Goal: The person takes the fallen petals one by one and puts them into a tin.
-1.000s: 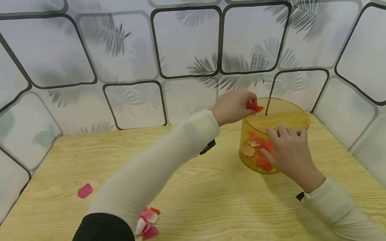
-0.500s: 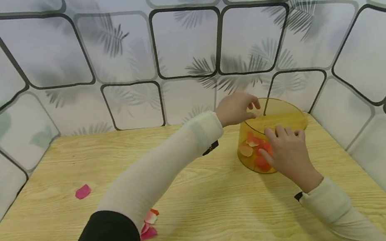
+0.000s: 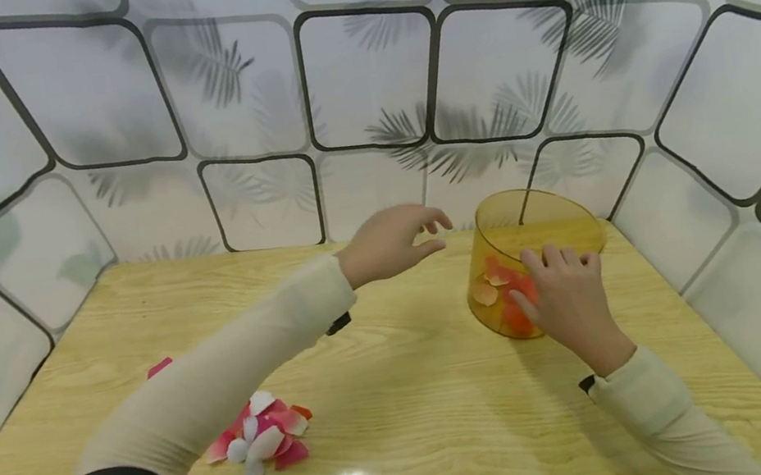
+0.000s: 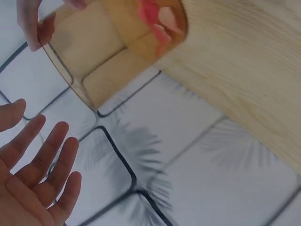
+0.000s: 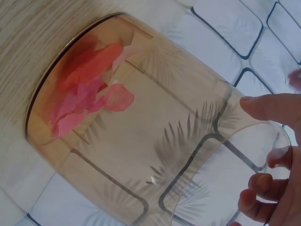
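My left hand (image 3: 396,243) hangs over the back of the table, left of a clear amber tub (image 3: 481,267). Nothing lies in its palm, and the left wrist view shows its fingers (image 4: 44,172) spread and slightly bent. My right hand (image 3: 574,306) holds the tub at its near right rim. In the right wrist view the thumb (image 5: 270,108) presses the outer wall while the other fingers (image 5: 258,183) curl over the rim inside. Red, pink and peach petals (image 5: 89,70) lie in the tub's bottom. The tub stands upright.
A heap of white, pink and red petals (image 3: 273,433) lies on the wooden table (image 3: 414,448) beside my left forearm. One pink petal (image 3: 159,367) lies farther left, partly behind the sleeve. Patterned wall panels (image 3: 370,77) enclose the table's back and sides.
My left hand has let go of the red petals over the tub and moved left, away from the rim. More of the petal heap shows now. The right hand keeps its hold.
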Motion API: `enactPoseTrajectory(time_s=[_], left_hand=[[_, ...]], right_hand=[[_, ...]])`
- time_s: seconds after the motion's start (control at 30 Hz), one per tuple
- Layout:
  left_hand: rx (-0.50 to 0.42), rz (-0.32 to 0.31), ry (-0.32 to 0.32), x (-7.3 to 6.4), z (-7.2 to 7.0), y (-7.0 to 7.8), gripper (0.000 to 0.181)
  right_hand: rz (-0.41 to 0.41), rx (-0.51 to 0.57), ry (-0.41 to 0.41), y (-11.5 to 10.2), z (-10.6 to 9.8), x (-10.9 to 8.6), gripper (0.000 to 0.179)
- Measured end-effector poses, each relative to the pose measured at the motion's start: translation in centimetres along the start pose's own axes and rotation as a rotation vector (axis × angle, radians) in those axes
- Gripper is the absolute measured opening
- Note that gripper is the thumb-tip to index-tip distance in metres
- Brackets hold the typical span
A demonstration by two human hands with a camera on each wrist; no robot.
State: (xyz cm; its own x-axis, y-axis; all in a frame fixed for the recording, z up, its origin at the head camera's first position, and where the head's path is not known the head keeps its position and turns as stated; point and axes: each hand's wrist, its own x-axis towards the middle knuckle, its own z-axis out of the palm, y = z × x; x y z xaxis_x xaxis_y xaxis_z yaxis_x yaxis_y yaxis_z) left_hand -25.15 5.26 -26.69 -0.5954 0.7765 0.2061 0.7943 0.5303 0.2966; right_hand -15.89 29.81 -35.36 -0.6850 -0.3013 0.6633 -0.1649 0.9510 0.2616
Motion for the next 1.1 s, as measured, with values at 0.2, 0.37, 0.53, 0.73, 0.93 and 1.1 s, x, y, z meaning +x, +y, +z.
enactPoseTrajectory(time_s=[0.2,0.37,0.53,0.73,0.93,1.1], left_hand=[[0.070,-0.070,0.076,-7.5,-1.7,-3.8,0.025],[0.109,-0.195,0.088,-13.8,-3.0,-7.4,0.024],[0.132,-0.328,0.044,-19.4,-3.7,-10.8,0.023],[0.173,-0.433,-0.086,-24.0,-2.9,-15.1,0.029],[0.162,-0.477,-0.171,-27.1,-0.9,-18.4,0.032],[0.174,-0.454,-0.155,-28.5,0.6,-19.1,0.032]], right_hand=[[0.002,-0.005,0.012,-0.1,0.1,-0.1,0.051],[0.007,-0.001,0.017,-0.3,0.1,-0.2,0.053],[0.006,0.004,0.027,-0.3,0.1,-0.1,0.054],[0.011,0.017,0.035,0.0,0.1,-0.2,0.052],[0.016,0.034,0.027,-0.1,0.1,-0.2,0.050],[0.006,0.032,0.028,-0.2,0.0,0.1,0.051]])
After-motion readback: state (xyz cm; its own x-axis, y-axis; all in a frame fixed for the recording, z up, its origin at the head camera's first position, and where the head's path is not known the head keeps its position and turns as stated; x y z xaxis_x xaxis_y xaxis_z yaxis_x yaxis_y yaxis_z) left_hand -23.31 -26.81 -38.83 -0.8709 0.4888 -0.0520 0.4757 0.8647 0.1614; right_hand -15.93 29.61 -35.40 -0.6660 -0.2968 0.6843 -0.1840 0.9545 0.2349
